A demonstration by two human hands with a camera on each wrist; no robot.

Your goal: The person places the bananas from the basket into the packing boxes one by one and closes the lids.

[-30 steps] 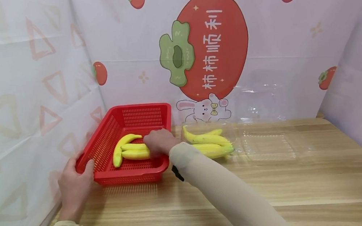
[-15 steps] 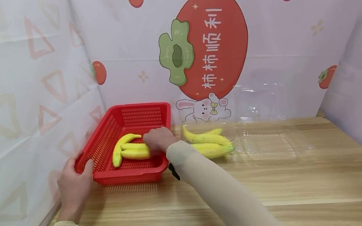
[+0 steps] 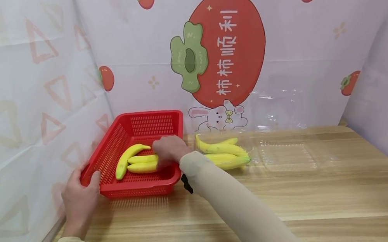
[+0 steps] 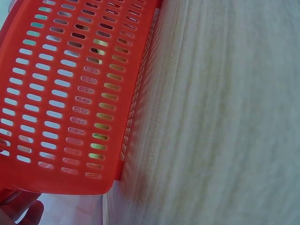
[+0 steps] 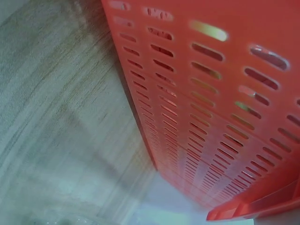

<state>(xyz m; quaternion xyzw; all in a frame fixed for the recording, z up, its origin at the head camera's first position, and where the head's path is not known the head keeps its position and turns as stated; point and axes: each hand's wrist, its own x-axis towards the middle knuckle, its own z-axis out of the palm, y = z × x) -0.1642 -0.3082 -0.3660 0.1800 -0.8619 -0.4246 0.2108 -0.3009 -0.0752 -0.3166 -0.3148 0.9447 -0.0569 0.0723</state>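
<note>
In the head view my left hand [image 3: 82, 196] grips the front left corner of a red slotted plastic basket [image 3: 137, 185]. Some of its fingers [image 4: 29, 213] show at the lower left of the left wrist view. Inside the basket, my right hand [image 3: 171, 149] holds the right end of a pair of yellow bananas [image 3: 142, 167]; its fingertips are hidden. Another banana [image 3: 127, 158] lies curved along their left side. The right wrist view is mostly filled by the basket's wall [image 5: 183, 89], with bits of yellow and green behind the slots.
Right of the basket, a clear plastic container [image 3: 249, 135] holds several bananas [image 3: 222, 148]. Beside it stands another clear container [image 3: 286, 157] with its lid [image 3: 277, 109] raised. Printed cloth walls border the wooden table [image 3: 225, 223] at left, back and right.
The bananas in the basket have shifted slightly left and toward me, and the curved one is pushed along with the pair. My left hand and the basket have stayed put.
</note>
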